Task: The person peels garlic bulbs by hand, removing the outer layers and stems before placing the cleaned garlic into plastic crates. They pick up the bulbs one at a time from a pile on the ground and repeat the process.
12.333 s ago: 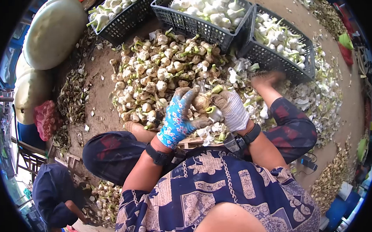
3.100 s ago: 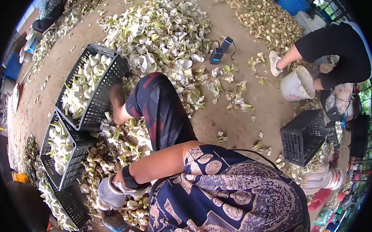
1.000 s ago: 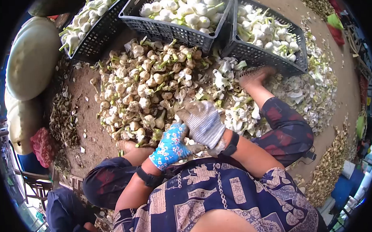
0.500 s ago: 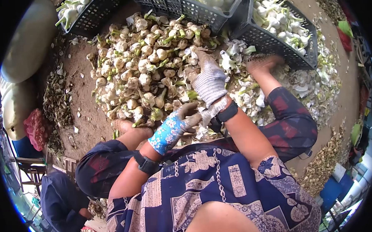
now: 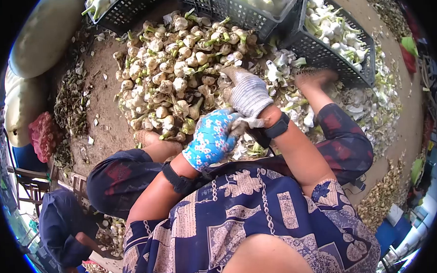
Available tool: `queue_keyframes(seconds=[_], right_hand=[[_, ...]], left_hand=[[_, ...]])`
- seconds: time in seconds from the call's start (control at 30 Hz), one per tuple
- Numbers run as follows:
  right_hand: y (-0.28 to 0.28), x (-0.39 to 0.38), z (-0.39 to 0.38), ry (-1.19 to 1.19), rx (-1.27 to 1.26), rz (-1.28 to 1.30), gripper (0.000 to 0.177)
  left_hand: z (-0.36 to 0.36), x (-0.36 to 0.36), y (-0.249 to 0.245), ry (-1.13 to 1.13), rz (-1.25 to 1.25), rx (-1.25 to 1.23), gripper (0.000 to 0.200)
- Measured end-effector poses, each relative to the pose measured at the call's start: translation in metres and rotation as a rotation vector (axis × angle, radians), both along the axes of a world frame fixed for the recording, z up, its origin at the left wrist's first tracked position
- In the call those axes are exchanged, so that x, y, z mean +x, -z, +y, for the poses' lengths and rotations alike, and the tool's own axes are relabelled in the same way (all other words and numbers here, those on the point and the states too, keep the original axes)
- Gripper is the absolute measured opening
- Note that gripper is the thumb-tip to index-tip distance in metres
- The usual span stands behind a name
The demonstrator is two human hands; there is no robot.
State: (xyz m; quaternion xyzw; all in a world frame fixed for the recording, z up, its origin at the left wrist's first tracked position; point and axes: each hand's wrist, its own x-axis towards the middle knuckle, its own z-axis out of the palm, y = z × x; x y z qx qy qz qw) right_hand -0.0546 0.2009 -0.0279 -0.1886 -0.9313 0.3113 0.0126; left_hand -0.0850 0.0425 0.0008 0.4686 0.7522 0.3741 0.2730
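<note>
My left hand (image 5: 210,141), in a blue floral glove with soiled fingertips, is closed at my right wrist. Its fingers pinch the loose, pale glove cuff (image 5: 249,122) there. My right hand (image 5: 248,92) wears a whitish knitted glove with dirty fingers. Those fingers are stretched out and apart at the edge of the garlic pile (image 5: 162,80), and I see nothing held in them. The pile is of soiled bulbs with short green stem stubs. Loose garlic skins (image 5: 279,70) lie beside my right hand.
Black crates (image 5: 297,43) of whiter garlic bulbs (image 5: 333,34) stand at the pile's far side. My bare feet (image 5: 316,78) flank the pile. Full sacks (image 5: 43,37) and a red mesh bag (image 5: 42,137) are at left. Another person (image 5: 61,228) sits at lower left.
My left hand has turned over and moved up and right, its floral back now showing, closer against my right wrist. My right hand is slightly lower. The whole view has shifted a little.
</note>
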Motion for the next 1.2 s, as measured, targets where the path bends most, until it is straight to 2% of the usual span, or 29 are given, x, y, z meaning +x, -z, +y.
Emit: queue_keyframes(seconds=[0.03,0.07,0.1,0.17,0.23,0.3,0.33,0.37,0.4,0.43,0.5,0.53,0.57,0.63,0.67,0.7,0.77,0.8,0.83,0.93,1.0,1.03,1.1,1.2], right_hand=[[0.006,0.004,0.005,0.017,0.096,0.016,0.044],[-0.008,0.008,0.007,0.110,0.088,0.010,0.044],[-0.012,0.014,0.013,0.159,0.106,0.045,0.044],[-0.010,0.023,0.029,0.223,0.220,0.248,0.042],[-0.019,0.029,0.038,0.239,0.225,0.357,0.039],[-0.026,0.030,0.032,0.219,0.308,0.457,0.038],[-0.030,0.028,0.024,0.192,0.300,0.501,0.038],[-0.032,0.025,0.015,0.162,0.293,0.544,0.039],[-0.032,0.021,0.007,0.144,0.310,0.581,0.040],[-0.033,0.018,-0.003,0.157,0.206,0.532,0.041],[-0.024,0.006,-0.021,0.179,0.091,0.604,0.042],[-0.022,0.000,-0.029,0.171,0.071,0.632,0.038],[-0.022,-0.002,-0.030,0.171,0.069,0.633,0.038],[-0.024,-0.001,-0.030,0.244,-0.729,0.407,0.033],[-0.026,-0.001,-0.029,0.249,-0.729,0.401,0.033],[-0.029,-0.004,-0.026,0.299,-0.791,0.398,0.031],[-0.032,-0.009,-0.017,0.403,-0.911,0.389,0.029],[-0.029,-0.010,-0.010,0.363,-0.822,0.437,0.028],[-0.027,-0.011,-0.005,0.378,-0.667,0.413,0.028],[-0.025,-0.012,0.000,0.459,-0.750,0.431,0.029],[-0.017,-0.010,0.000,0.430,-0.581,0.438,0.030],[-0.021,-0.009,-0.002,0.430,-0.581,0.438,0.030],[-0.034,-0.007,-0.007,0.476,-0.908,0.500,0.030],[-0.037,-0.003,-0.002,0.460,-1.002,0.471,0.030]], left_hand=[[-0.006,-0.001,0.012,-0.162,-0.170,0.155,0.020],[-0.007,-0.010,0.006,-0.281,-0.256,0.128,0.017],[-0.012,-0.025,0.014,-0.202,0.218,-0.023,0.022],[-0.013,-0.047,0.015,0.169,0.535,-0.723,0.034],[-0.027,-0.041,0.028,0.260,0.627,-0.656,0.048],[-0.018,-0.028,0.032,0.294,0.286,-0.520,0.076],[-0.007,-0.021,0.022,0.276,-0.009,-0.490,0.088],[-0.007,-0.010,0.035,0.253,-0.176,-0.216,0.097],[-0.003,-0.001,0.048,0.268,-0.508,-0.166,0.100],[0.004,0.005,0.033,0.260,-0.816,-0.197,0.087],[0.008,0.011,0.003,0.081,-1.227,-0.179,0.059],[0.008,0.013,0.002,0.066,-1.204,-0.044,0.046],[0.007,0.007,-0.003,0.101,-1.171,-0.158,0.044],[0.004,0.008,0.002,0.108,-1.322,-0.062,0.043],[0.004,0.006,0.002,0.121,-1.292,-0.106,0.052],[0.005,0.006,0.005,0.126,-1.295,-0.107,0.052],[0.009,0.006,0.006,0.114,-1.238,0.048,0.063],[0.007,0.002,0.005,0.115,-1.242,-0.018,0.072],[0.009,0.004,0.010,0.127,-1.084,0.128,0.071],[0.004,0.004,0.012,0.130,-1.038,0.022,0.070],[0.007,0.008,0.009,0.026,-1.251,-0.073,0.064],[0.007,0.007,0.007,0.026,-1.252,-0.073,0.064],[0.008,0.006,0.002,0.038,-1.225,-0.086,0.057],[0.006,0.012,0.016,0.054,-1.226,-0.028,0.050]])
